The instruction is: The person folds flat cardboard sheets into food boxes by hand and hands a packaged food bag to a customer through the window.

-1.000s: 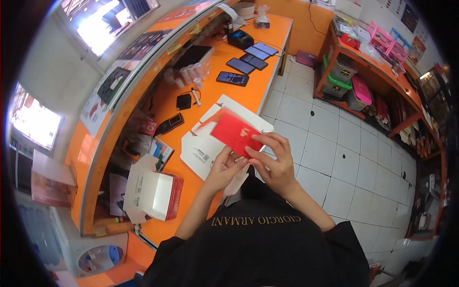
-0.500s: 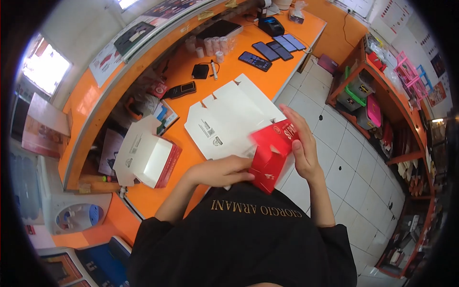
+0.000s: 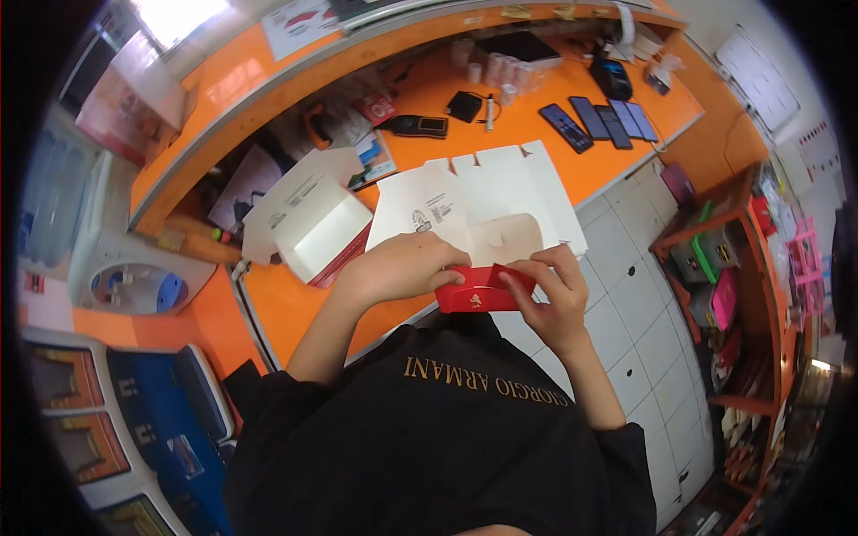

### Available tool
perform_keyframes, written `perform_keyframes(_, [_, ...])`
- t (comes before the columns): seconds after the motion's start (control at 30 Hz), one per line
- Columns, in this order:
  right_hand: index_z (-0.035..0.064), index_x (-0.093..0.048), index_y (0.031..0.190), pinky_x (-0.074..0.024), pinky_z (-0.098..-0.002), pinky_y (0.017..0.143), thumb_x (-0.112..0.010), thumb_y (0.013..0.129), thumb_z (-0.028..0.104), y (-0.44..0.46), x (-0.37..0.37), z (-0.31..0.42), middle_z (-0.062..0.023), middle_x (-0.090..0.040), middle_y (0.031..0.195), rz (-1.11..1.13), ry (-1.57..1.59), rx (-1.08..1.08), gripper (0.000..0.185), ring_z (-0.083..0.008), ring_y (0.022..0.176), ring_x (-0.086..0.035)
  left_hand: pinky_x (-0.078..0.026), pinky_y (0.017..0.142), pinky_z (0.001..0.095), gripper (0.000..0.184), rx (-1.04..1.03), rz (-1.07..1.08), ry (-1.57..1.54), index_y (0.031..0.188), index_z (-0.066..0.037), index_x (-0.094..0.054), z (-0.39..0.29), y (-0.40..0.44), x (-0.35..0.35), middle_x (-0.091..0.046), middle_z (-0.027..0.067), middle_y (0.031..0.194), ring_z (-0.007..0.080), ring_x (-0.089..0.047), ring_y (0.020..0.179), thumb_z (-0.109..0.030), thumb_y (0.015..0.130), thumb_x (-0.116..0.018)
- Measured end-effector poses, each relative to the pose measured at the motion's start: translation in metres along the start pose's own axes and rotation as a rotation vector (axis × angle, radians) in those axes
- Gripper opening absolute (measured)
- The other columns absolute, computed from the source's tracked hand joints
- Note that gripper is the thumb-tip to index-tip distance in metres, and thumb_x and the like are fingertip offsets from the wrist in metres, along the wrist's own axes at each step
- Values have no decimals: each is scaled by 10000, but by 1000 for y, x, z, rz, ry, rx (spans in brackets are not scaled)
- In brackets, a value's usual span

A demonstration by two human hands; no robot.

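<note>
Box (image 3: 474,301), red, now lies roughly level at frame centre, front side toward the wearer; half a second ago it was tilted and partly blurred, with the right hand (image 3: 556,299) spread along its side. Pale inner panel (image 3: 506,239) now faces up behind the red front. View has turned too: phones (image 3: 565,128) now show further right, and the open carton (image 3: 299,204) sits higher in the frame.

Box is between the two hands, in both. Left hand (image 3: 402,268): grip narrow, holding the box's left end, fingertips at the red top edge. Right hand: grip narrow, thumb and fingers on a red flap at the right end. Both wrists come up from the bottom of the frame.

Flat carton (image 3: 509,183), white, just beyond the hands, upper centre, on the orange tabletop (image 3: 599,172); same tabletop spot as before. Open carton beside it, left of centre, near the left hand. Black handset (image 3: 416,127) upper centre, past the flat carton.
</note>
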State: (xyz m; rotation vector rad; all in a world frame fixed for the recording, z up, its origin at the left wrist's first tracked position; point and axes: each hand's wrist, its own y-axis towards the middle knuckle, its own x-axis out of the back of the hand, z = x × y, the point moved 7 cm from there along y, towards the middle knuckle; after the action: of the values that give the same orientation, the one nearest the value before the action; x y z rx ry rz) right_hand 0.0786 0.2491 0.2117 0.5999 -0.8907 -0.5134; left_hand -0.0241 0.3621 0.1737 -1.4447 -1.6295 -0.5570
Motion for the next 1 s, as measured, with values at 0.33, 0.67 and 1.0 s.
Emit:
perform_keyframes(0.33, [59, -600, 761, -428, -325, 699, -687, 664, 11, 9, -61, 6, -86, -496, 1010, 351, 208, -8, 140, -245, 902, -471, -459, 691, 388, 148, 81, -104, 74, 886, -73, -633, 13, -31, 14, -625, 129, 772, 303, -600, 769, -170, 790, -576])
perform_keyframes(0.67, [42, -601, 966, -449, -276, 543, -676, 746, 42, 38, -66, -22, -85, -641, 673, 363, 340, -355, 232, -177, 564, -604, -461, 762, 375, 179, -173, -895, 89, 906, -65, -639, -10, -54, 43, -585, 79, 852, 251, -581, 843, -94, 730, -642])
perform_keyframes(1.0, [0, -630, 986, -501, -256, 640, -667, 757, 15, 28, -102, 46, -108, -663, 871, 168, 432, -131, 232, -191, 720, -654, -286, 1046, 437, 1190, 35, -1025, -213, 1412, -23, -49, 49, -70, 5, -180, 230, 1390, 398, -229, 1297, -248, 546, -834])
